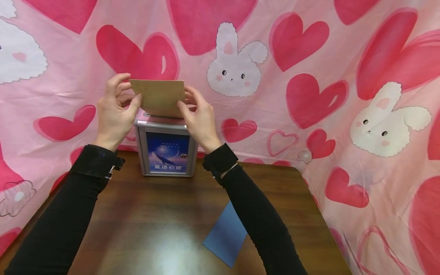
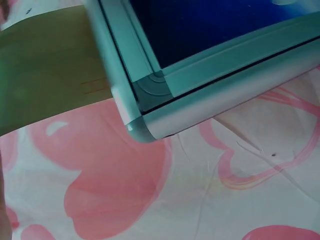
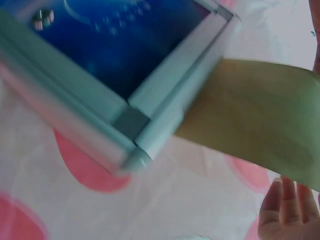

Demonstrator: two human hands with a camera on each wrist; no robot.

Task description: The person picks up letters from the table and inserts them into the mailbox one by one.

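A brown paper envelope with faint red lines stands upright, its lower edge at the top of a metal-framed letter box. The box front shows a blue picture with a whale and white characters. My left hand pinches the envelope's left edge, thumb on the near side. At the opposite edge, my right hand pinches it the same way. From below, the right wrist view shows the envelope jutting past the box's top edge, with my right hand's fingers beside it. Whether its lower edge is inside a slot is hidden.
A blue rectangular paper lies on the brown wooden table, partly under my right forearm. Close behind the box hangs a pink cloth with hearts and rabbits, which also runs down both sides of the table.
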